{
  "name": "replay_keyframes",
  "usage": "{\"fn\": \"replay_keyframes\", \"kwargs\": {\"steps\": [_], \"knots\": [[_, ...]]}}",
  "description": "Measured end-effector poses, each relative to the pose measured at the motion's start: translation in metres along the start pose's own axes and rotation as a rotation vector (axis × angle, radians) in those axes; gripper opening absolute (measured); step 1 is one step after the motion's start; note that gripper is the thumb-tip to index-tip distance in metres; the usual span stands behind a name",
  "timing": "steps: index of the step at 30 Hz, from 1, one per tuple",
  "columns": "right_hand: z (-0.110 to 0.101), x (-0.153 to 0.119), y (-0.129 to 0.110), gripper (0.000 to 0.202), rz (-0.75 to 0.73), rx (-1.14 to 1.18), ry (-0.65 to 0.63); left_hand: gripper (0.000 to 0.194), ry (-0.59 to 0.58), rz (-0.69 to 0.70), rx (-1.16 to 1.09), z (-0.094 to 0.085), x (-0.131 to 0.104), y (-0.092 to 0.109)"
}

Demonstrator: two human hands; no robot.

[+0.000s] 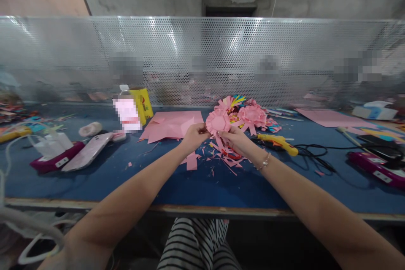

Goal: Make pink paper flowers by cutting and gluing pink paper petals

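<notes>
A round pink paper rosette (218, 121) is held up over the blue table between both hands. My left hand (196, 136) pinches its left edge, and my right hand (236, 139) grips its lower right side, near the hanging strips. Just behind it lies a pile of finished-looking pink paper flowers (252, 114) with some yellow and blue strips. Below the hands are pink paper scraps (232, 161) and a small pink piece (191, 162). Flat pink sheets (169, 124) lie to the left of the rosette.
A yellow glue gun (281, 142) with a black cable lies right of my right hand. Purple power strips (376, 170) sit at both sides. On the left are a phone (88, 152), a bottle (127, 112) and a yellow container (144, 105). A perforated metal screen (190, 46) stands behind.
</notes>
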State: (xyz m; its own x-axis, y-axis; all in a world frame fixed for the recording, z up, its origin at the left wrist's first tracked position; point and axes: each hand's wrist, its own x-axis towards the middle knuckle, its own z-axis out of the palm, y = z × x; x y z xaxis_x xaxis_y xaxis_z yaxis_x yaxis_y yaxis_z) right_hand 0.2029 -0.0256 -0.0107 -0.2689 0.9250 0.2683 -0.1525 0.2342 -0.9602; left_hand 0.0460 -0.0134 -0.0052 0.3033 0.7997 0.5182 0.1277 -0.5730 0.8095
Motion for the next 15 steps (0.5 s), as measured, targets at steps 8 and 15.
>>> {"fn": "replay_keyframes", "kwargs": {"steps": [8, 15], "knots": [[0.0, -0.002, -0.003, 0.028, -0.001, -0.01, -0.019, 0.011, 0.067, 0.023, 0.11, 0.0, -0.003, 0.009], [0.0, -0.003, -0.003, 0.025, 0.024, -0.006, 0.006, 0.015, 0.076, 0.006, 0.189, -0.001, -0.003, 0.013]]}}
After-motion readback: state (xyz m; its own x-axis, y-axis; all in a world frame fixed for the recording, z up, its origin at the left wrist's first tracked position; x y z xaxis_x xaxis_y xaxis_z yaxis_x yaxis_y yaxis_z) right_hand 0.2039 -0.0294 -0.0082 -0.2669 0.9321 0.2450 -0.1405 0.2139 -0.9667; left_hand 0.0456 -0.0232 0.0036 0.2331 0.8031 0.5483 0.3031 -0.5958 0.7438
